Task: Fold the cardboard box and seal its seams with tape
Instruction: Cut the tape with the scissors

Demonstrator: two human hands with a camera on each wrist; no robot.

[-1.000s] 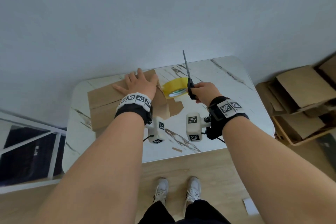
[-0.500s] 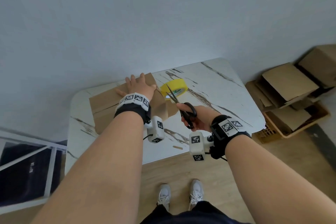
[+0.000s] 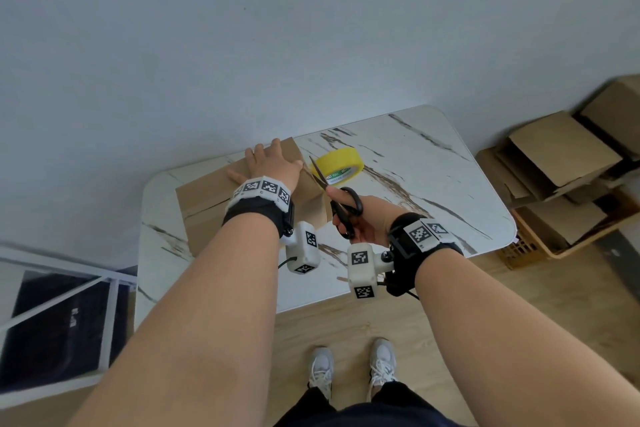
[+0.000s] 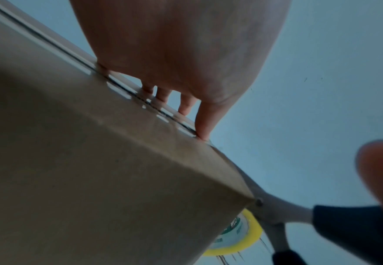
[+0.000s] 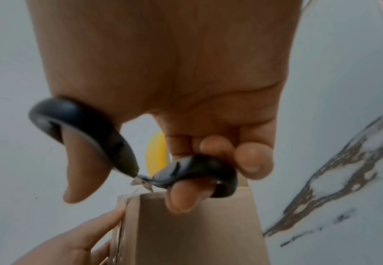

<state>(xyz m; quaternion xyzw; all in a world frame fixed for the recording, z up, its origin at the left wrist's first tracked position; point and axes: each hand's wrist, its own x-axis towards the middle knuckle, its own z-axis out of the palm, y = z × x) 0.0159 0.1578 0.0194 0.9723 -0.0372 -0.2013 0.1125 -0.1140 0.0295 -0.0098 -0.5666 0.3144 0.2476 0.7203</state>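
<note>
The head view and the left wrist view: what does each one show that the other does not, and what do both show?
Only the head view shows the marble table, the stacked cardboard at the right, the shoes and the right hand with its grip in the scissors' black handles.

Only the left wrist view shows, from below, the left hand's fingertips pressing the taped seam.

Both show the cardboard box, the left hand, the scissors and the yellow tape roll.

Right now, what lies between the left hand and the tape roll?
The open scissors' blades, held by the right hand, between the left hand on the box and the tape roll; head view.
</note>
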